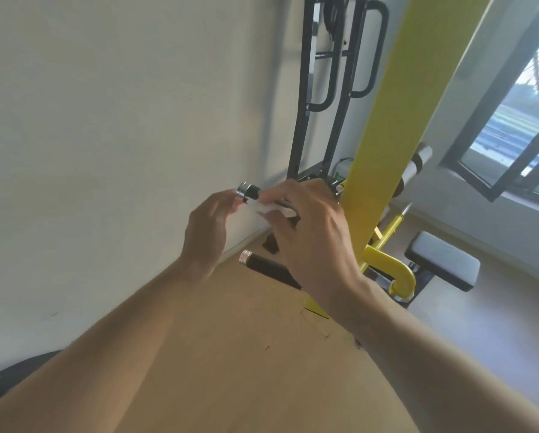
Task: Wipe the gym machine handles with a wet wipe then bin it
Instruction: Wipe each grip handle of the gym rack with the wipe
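The yellow machine frame (384, 145) is standing rigid and heavy by the wall, so it is likely staying put under any rubbing. Two black handles are sticking out from it toward the camera: the upper handle (250, 191), capped in silver, and the lower handle (269, 268) beneath it; both are looking stiff, with a grippy dark sleeve. The right hand (312, 239) is closing around the upper handle with the white wet wipe (274, 207) pressed between fingers and grip. The left hand (207, 232) is hovering part-open at the capped end, holding nothing that I can make out. The wipe is looking thin, limp and probably slippery, best pinched in a bunched fold. No brand or lettering is legible anywhere.
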